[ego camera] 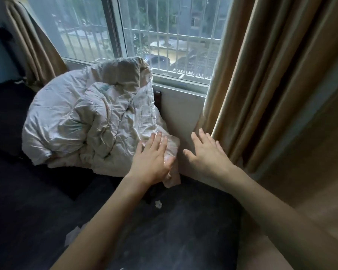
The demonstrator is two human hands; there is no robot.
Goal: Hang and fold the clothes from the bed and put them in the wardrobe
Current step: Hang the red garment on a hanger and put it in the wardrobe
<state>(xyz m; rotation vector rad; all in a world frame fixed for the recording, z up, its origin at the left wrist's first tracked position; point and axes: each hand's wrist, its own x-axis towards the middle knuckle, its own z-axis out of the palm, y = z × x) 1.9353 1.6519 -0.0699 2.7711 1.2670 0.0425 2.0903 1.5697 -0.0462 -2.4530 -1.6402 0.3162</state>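
Looking from the left, you have the left curtain [33,47] cut off by the frame edge, and the dark bed [37,191] runs out of view below. One crumpled pale quilt [90,119] is heaped on the bed against the wall under the barred window [164,36]; its satiny cloth is deeply creased, and whether any clothes lie inside it is impossible to tell. Two small white scraps [158,204] lie on the bed nearer you than the quilt, too small to identify. Your left hand [152,162] rests flat on the quilt's lower right corner, fingers spread and gripping nothing. Right of the quilt, your right hand [207,152] is equally splayed and empty, in front of the wall beside the right curtain [271,84].
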